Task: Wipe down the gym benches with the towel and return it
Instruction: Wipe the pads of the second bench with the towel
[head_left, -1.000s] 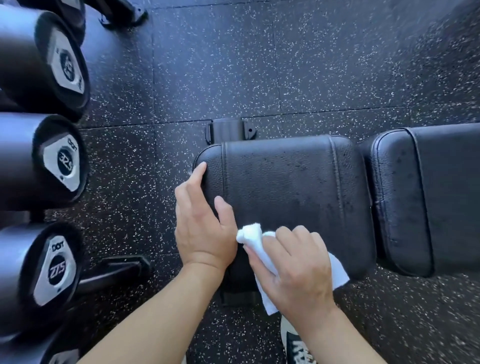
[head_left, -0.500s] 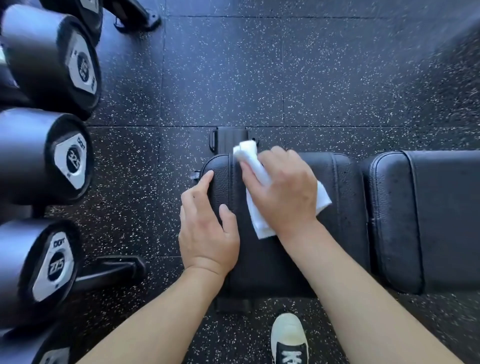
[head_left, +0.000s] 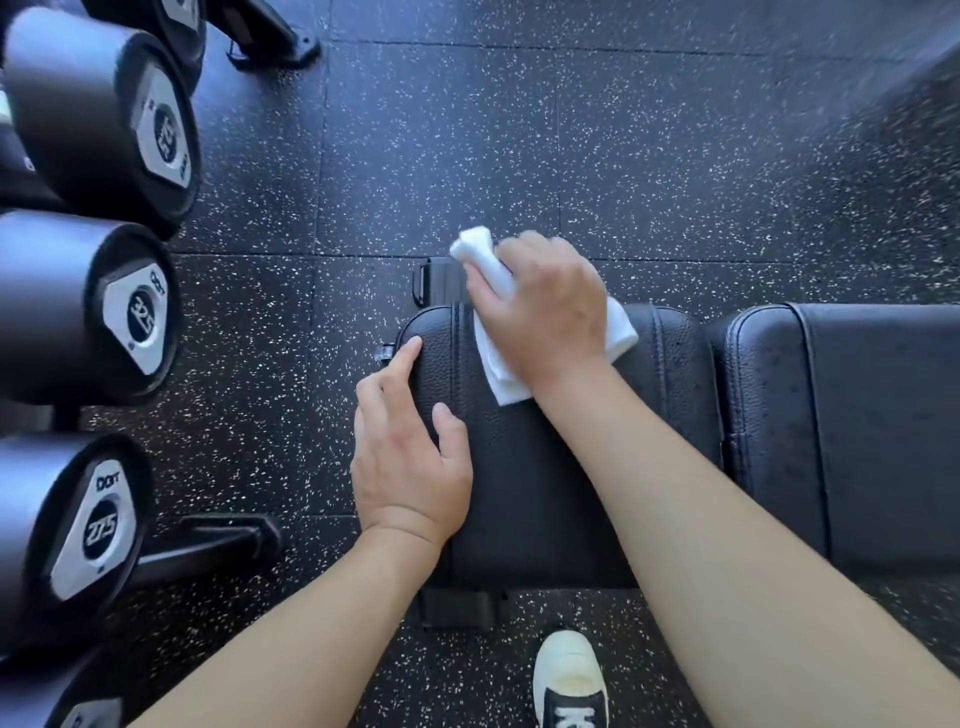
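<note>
Here, right hand (head_left: 545, 312) presses white towel (head_left: 501, 382) (folded) onto pebbled bench (head_left: 550, 483).

You see a crumpled white cloth towel (head_left: 621, 327) pressed flat at the far edge of the black padded leather bench (head_left: 524, 493); one bunched end pokes past the edge.

left hand (head_left: 410, 467) flat, right hand (head_left: 545, 306) clenched — forearms bare

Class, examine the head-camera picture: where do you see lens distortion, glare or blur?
Head view: wide-angle bending bulges the dumbbells at the left edge; a hazy bright glare washes out the floor at top right; the right hand and towel look sharp.
</note>
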